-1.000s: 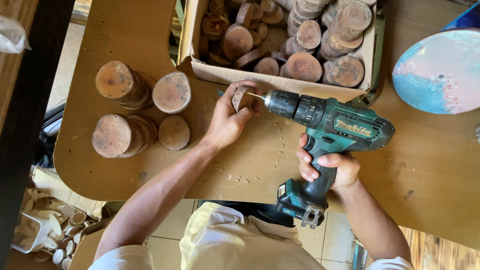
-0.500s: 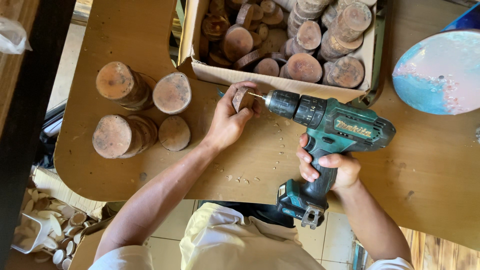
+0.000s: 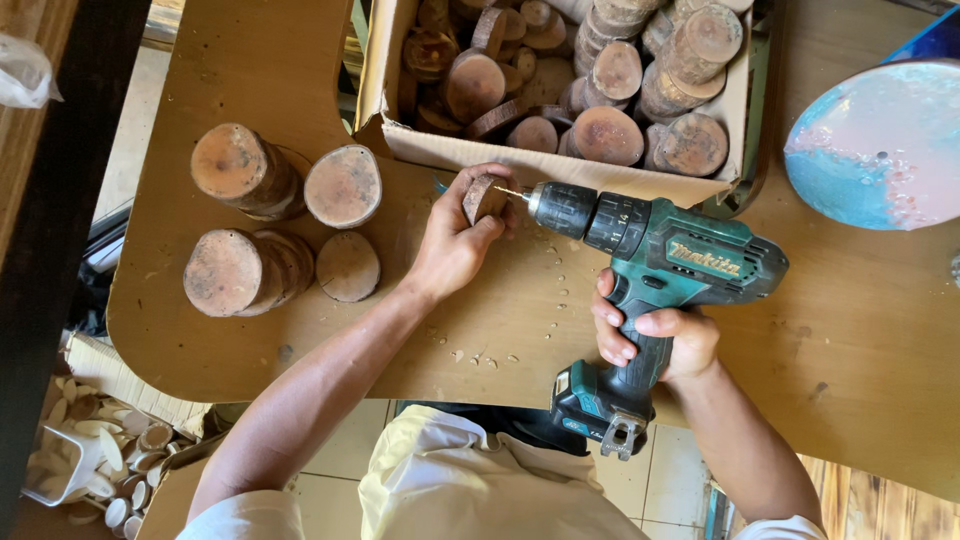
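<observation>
Head view: your left hand (image 3: 455, 245) clamps the wood slice (image 3: 484, 198) on edge; your right hand (image 3: 650, 335) grips the cordless drill (image 3: 650, 260), bit touching the slice.

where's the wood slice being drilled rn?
Head view, centre: the wood slice stands on edge on the table, pinched in the left hand, just below the cardboard box, with the drill in the right hand at its right.

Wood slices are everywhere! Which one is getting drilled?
The small wood slice pinched on edge in the left hand, where the drill bit touches. The others sit stacked or boxed, untouched.
</observation>
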